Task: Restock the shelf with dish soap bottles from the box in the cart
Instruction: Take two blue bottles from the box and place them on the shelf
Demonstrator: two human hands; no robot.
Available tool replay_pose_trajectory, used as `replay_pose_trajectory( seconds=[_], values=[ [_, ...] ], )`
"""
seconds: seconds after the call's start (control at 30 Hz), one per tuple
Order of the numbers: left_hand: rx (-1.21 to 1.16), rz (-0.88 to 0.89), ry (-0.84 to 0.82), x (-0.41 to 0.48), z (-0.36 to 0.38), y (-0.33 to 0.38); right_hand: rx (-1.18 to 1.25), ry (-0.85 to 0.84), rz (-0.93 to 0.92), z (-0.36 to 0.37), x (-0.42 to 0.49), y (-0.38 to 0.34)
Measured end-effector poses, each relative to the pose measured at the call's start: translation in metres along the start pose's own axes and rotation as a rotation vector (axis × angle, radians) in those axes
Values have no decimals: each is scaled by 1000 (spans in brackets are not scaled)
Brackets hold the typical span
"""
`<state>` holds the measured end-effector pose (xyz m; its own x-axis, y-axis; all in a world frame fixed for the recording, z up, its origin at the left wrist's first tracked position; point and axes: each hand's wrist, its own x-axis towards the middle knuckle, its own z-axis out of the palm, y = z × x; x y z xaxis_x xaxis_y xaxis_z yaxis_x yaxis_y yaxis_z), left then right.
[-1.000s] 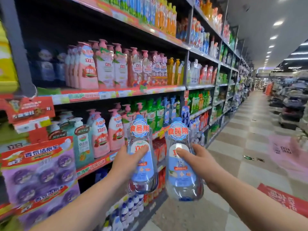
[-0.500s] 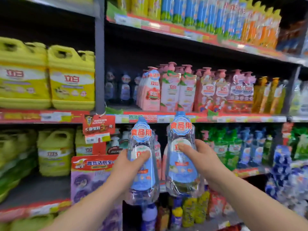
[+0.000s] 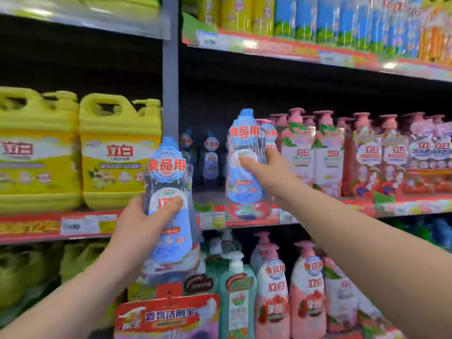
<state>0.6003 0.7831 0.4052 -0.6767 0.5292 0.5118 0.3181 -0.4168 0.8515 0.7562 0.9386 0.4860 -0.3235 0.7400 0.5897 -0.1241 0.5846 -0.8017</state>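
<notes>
At the middle shelf [image 3: 210,195], in the dark gap between the grey upright [image 3: 170,81] and the row of pink pump bottles [image 3: 301,152], my right hand [image 3: 271,174] held the first dish soap bottle [image 3: 244,189] roughly upright, its base about level with the shelf's front lip. Whether the base had touched down I could not tell, as blur hid the contact. The fingers [image 3: 272,160] were clamped on it, wrapped round the far side with the thumb laid across the front label. Judgement: this mid-body grip left the base free to be set down and slid back, and held the label facing the aisle.

My left hand [image 3: 140,223] held the second dish soap bottle [image 3: 175,239] lower and nearer to me, in front of the price rail [image 3: 212,220] and just left of the gap. Its fingers were likewise clamped on the bottle, with the thumb over the label. The rest went behind it, out of sight. Judgement: it was parked there to wait its turn, clear of the right arm's path.

Matching clear bottles [image 3: 210,157] stood deep at the back of the gap, which marked it as the correct facing. Yellow jugs [image 3: 117,152] occupied the bay left of the upright.

Box and cart: not in view.

Risk noted: the first bottle stood just beside the nearest pink pump bottle, and a careless push could knock it.
</notes>
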Motion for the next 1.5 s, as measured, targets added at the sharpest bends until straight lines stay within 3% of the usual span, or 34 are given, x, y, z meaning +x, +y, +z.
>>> replay_pose_trajectory(
  seconds=[0.33,0.53,0.63,0.77,1.2,1.37,1.5],
  values=[
    [-125,46,29,33,-2,15,-12,-73,-82,69,95,33],
    [-74,71,93,42,7,18,43,-202,4,100,117,66],
    [-38,107,142,44,7,17,43,-366,55,98,129,74],
    [-48,121,184,46,10,10,-146,-632,104,86,142,80],
    [46,158,182,49,32,19,-258,-617,32,114,151,87],
    [61,206,140,58,56,26,-140,-382,-119,80,151,46],
    [134,255,111,80,89,24,104,-570,-35,38,143,2]
  ],
)
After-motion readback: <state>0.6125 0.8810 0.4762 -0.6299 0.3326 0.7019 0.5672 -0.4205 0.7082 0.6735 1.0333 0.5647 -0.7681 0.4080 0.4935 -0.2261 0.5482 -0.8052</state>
